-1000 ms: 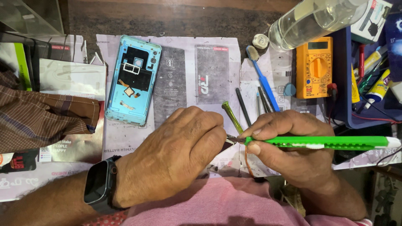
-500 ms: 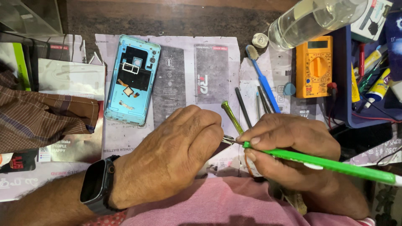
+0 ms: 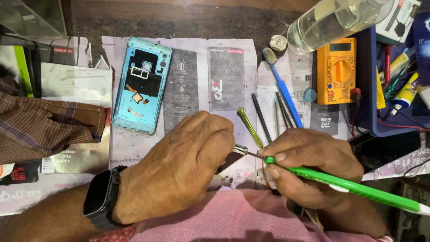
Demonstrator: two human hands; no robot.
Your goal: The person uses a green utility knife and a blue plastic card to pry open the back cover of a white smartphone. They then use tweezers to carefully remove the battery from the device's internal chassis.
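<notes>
Cluttered worktop, dark wood under printed paper sheets. At near edge, left hand clenched around small dark part, right hand gripping green screwdriver, tip on it; likely mid-unscrewing, needing steady pressure. Beyond: blue phone shell, orange multimeter.

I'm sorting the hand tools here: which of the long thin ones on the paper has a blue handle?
The brush-headed tool, lying slanted between the dark-handled picks and the orange multimeter. The screwdriver beside them is yellow-green; the picks are dark.

Black smartwatch on left wrist, bare forearms, pink garment
</notes>
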